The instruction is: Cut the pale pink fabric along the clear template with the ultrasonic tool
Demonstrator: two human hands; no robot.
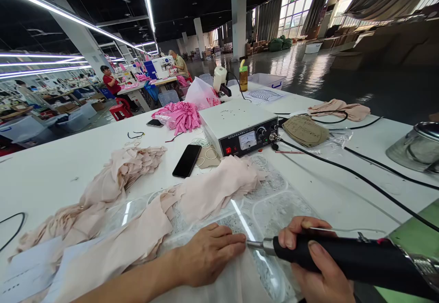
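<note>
Handheld tool brought to pale fabric on a clear sheet

Nearest, the right hand is wrapped around a black cylindrical handheld tool, thumb along its side. Its thin metal tip points left and ends at the fingertips of the left hand, or just beside them. That hand lies palm down with fingers together over pale fabric; whether it pinches the cloth or only presses, I cannot tell. The fabric lies on a clear plastic sheet marked with curved outlines, on the white counter.

The step in hand looks like steadying the cloth while the tip is applied to it. The next move probably calls for a flat, still fabric, a controlled tip and fingers kept clear of it.

Just beyond the left forearm lie a pale pink fabric strip and a layered stack, with another fabric pile to the left. Behind them are a smartphone and a control box with a dial meter, a black cable leaving its front. Farther back sit bright pink strips and a bottle; beyond the counter, two co-workers sit near sewing machines.
</note>
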